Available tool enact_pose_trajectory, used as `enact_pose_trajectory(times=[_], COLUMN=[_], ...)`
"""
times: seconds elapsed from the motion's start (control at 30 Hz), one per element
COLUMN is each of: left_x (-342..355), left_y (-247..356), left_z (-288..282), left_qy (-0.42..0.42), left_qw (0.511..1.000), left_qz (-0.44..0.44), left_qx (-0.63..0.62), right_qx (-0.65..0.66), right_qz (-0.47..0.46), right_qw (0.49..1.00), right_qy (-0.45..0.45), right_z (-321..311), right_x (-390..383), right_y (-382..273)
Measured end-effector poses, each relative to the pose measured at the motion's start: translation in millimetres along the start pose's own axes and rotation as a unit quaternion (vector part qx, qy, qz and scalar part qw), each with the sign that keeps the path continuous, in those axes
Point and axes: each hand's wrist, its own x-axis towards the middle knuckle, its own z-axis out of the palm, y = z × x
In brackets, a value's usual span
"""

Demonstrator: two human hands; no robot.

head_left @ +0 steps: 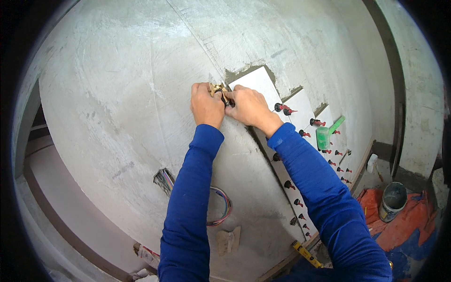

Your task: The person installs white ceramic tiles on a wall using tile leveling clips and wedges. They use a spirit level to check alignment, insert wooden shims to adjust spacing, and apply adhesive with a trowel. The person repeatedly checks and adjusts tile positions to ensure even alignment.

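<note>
Both my hands are raised in front of the grey cement wall (127, 108), at the upper left corner of a white tile (257, 87). My left hand (207, 105) has its fingers closed round a small brass-coloured metal piece (217, 88). Close beside it, my right hand (251, 107) pinches at a small dark part (230, 102) next to the brass piece; whether the two are joined I cannot tell. My fingers cover much of both. Several red-and-black tile levelling spacers (289, 112) stick out along the tile joints. Grey mortar (244, 73) shows round the tile's upper edge.
Coiled wires (228, 207) hang from a wall cut-out (163, 178). A green block-shaped tool (323, 138) with a handle is against the tiles. Low down are a yellow spirit level (306, 254), a white-headed mallet (372, 163), and a bucket (393, 199) on orange sheeting (399, 232).
</note>
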Motion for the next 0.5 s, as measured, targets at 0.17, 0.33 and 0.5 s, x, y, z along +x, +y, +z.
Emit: enact_pose_trajectory(times=[0.17,0.33,0.5], left_x=[2.2,4.6,4.4], left_y=[3.9,2.9,3.3], left_z=[-0.3,-2.0,-1.1], left_qy=[-0.005,-0.017,-0.019], left_qw=[1.000,1.000,0.999], left_qz=[-0.012,-0.012,0.002], left_qx=[0.013,0.020,0.032], right_qx=[0.110,0.164,0.182], right_qz=[0.065,0.083,0.106], right_qw=[0.992,0.982,0.974], right_qy=[0.002,0.042,0.078], right_z=[13.0,21.8,29.2], right_x=[-3.4,-1.8,-6.1], right_y=[-6.9,-1.7,-8.6])
